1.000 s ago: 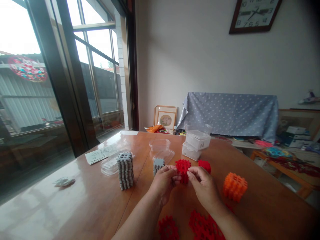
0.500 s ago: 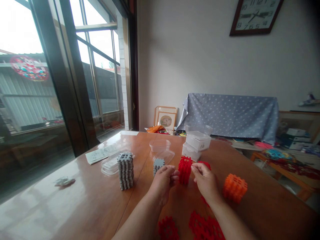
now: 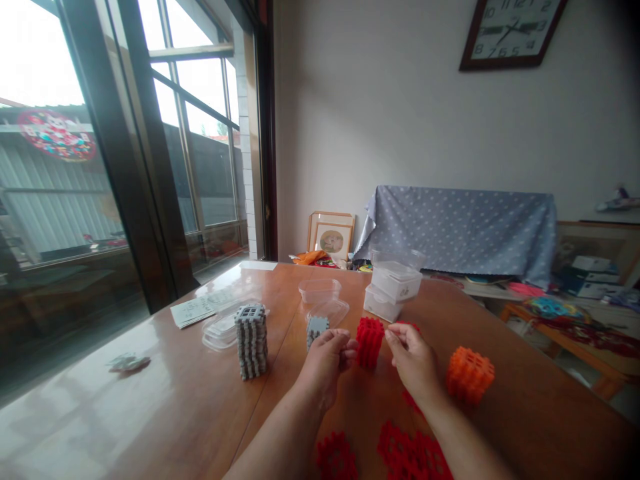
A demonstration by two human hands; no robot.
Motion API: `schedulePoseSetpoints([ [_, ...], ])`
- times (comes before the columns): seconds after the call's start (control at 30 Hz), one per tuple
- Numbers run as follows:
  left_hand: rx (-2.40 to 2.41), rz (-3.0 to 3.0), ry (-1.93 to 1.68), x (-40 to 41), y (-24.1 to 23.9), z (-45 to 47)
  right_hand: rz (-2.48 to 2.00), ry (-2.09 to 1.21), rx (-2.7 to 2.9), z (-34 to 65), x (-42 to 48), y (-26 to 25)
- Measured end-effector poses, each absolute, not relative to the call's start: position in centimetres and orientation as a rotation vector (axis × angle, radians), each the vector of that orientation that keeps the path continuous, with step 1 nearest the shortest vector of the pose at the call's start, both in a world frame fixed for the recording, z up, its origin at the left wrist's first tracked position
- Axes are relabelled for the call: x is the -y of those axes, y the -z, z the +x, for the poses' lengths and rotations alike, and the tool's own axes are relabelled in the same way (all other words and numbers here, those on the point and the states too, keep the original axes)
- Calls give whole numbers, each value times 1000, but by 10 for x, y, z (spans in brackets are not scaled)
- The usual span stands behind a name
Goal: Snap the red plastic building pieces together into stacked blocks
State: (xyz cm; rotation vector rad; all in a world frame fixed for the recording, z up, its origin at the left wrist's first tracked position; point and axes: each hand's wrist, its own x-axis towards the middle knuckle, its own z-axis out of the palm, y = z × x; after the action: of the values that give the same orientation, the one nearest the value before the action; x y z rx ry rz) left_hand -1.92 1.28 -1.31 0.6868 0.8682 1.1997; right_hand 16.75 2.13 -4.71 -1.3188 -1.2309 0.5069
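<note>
A red stack of interlocking plastic pieces (image 3: 370,341) stands upright on the wooden table (image 3: 175,407) between my hands. My left hand (image 3: 326,363) has its curled fingertips against the stack's left side. My right hand (image 3: 413,363) hovers just right of the stack, fingers loosely curled, a small gap away and holding nothing. Loose red flat pieces (image 3: 336,457) lie near the table's front edge, with more of these red pieces (image 3: 411,455) partly under my right forearm. An orange cube (image 3: 469,373) sits to the right of my right hand.
A tall grey stack (image 3: 251,341) and a small grey block (image 3: 317,329) stand left of my hands. Clear plastic boxes (image 3: 394,285), a clear tub (image 3: 319,290) and lids (image 3: 221,328) lie farther back. A paper leaflet (image 3: 196,311) lies near the window.
The red piece that both hands held flat-on has been turned edge-on and set on the table as a stack. My right hand has let go and drawn slightly right.
</note>
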Motion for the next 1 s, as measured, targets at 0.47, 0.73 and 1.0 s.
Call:
schedulePoseSetpoints([
  [0.47,-1055,1838,-862,5,22,-9,-2045,-263,2038,198,29,20],
  [0.73,-418,2636,-439,37,46,18,-2030,-322,2019,217,25,17],
  [1.0,-604,2724,-285,33,43,15,-2014,-411,1960,235,23,20],
])
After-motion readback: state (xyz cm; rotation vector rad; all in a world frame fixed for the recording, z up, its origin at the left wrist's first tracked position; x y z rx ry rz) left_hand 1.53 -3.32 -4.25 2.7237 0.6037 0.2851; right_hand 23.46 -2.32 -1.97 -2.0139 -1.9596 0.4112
